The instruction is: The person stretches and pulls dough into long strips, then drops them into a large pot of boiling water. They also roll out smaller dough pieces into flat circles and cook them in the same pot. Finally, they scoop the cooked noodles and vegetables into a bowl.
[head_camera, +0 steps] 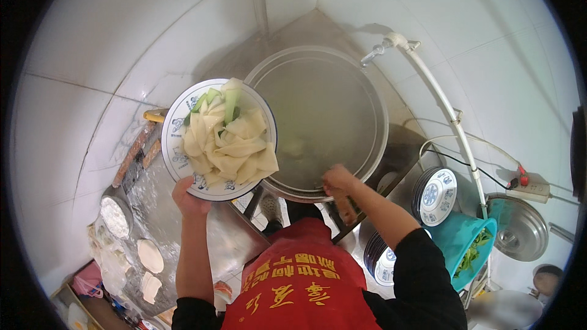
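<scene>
My left hand [190,199] grips the near rim of a white plate [176,158] with blue printed figures. Wide flat noodles [224,144] and strips of green vegetable [232,101] are heaped on it. The plate hangs at the left side of a large round metal pot [384,130], overlapping its rim. Cloudy liquid [325,105] with steam over it fills the pot. At the pot's near edge my right hand [338,179] is closed on a wooden handle [345,211] that sticks out towards me. The tool's other end is hidden in the liquid.
A water tap [373,54] and white pipe [440,89] border the pot at right. Stacked plates [435,195] and a teal basket of greens [442,238] stand right. Left, a metal worktop [160,206] bears a bowl of flour [114,217], dough pieces [150,255] and rolling pins [133,153].
</scene>
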`<state>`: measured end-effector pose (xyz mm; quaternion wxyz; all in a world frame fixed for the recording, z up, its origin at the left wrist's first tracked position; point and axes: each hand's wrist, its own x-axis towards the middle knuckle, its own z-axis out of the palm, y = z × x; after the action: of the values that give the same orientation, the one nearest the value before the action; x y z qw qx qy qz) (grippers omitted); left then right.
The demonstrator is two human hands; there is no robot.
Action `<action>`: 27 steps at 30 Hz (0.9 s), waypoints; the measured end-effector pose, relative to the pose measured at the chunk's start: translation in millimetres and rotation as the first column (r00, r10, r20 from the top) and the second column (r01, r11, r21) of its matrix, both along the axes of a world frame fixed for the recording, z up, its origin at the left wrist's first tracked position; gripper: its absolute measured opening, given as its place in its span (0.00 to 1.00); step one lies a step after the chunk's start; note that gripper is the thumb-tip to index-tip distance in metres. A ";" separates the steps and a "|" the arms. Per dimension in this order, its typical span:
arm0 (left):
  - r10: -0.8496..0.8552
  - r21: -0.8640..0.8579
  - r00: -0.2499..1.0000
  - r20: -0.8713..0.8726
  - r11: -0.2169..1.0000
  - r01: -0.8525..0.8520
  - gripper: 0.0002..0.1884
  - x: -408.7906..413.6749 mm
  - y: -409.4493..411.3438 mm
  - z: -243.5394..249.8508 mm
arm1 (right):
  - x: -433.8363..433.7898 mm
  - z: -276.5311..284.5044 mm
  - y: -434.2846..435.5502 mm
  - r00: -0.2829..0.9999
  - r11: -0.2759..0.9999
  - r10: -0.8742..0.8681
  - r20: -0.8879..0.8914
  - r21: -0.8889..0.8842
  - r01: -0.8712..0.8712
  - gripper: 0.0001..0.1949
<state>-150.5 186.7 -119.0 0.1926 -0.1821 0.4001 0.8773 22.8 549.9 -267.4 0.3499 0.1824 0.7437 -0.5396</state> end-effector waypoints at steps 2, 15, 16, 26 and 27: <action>0.023 -0.046 0.999 0.028 0.999 -0.022 0.31 -2.0 0.3 0.2 | -8.6 -29.2 -5.5 0.757 0.794 0.587 -0.288 0.389 -0.468 0.13; -0.039 -0.263 0.997 -0.067 0.965 0.020 0.19 -3.4 -13.2 5.9 | -40.2 -55.6 -14.8 0.922 0.910 -0.280 -0.266 0.232 0.343 0.10; -0.083 -0.355 0.989 -0.125 0.934 0.033 0.20 -5.5 -23.2 -3.3 | -39.1 -52.4 -17.0 0.915 0.922 -0.339 -0.217 0.117 0.369 0.10; -0.136 -0.095 0.988 -0.071 0.987 0.129 0.33 -5.9 1.2 27.1 | -10.6 20.8 -24.8 0.406 0.248 -0.840 0.358 -0.413 0.876 0.15; -0.097 -0.108 0.994 -0.041 0.990 0.092 0.33 -5.3 2.5 28.5 | -13.8 13.8 -15.8 0.395 0.251 -0.846 0.357 -0.387 0.887 0.15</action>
<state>-155.8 189.2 -90.5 0.2148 -0.1527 0.4588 0.8486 9.0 534.1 -253.6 0.0579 0.4775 0.3283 -0.8129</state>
